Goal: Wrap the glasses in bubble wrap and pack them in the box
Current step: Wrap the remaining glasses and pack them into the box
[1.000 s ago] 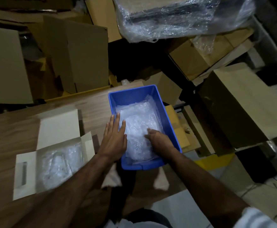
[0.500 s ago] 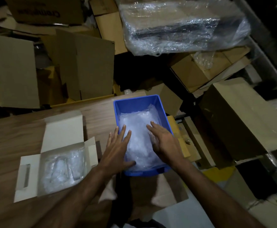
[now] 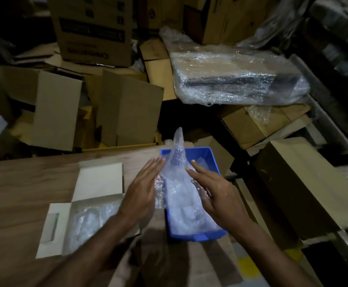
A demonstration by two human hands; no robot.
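A wooden table (image 3: 24, 183) fills the lower left of the view, with stacked cardboard boxes (image 3: 123, 112) crowding the dim space behind it and to the right. Above and right of the table lies a flat package (image 3: 237, 77) sealed in clear film.

On the table's left part sits a white box (image 3: 98, 179), lid flap folded back, flaps spread; inside it lies something wrapped in clear bubble wrap, its shape too blurred to name. Just right of the box, at the table's edge, stands a blue bin (image 3: 210, 154) holding more bubble wrap.

A sheet of bubble wrap (image 3: 177, 168) rises out of the bin in a tall peak, its tip standing above the far rim. The two hands flank it over the bin's near half.

The left hand (image 3: 144, 189) is spread flat, fingers straight and close together, palm turned toward the sheet and touching its left side; the fingertips reach the bin's far left corner. The right hand (image 3: 216, 191) is likewise opened out, fingers straight and slightly fanned, pressing the sheet's right side from above. Neither hand curls round the wrap; the sheet is caught between the two flat palms.

Whether a glass sits inside the raised sheet cannot be told
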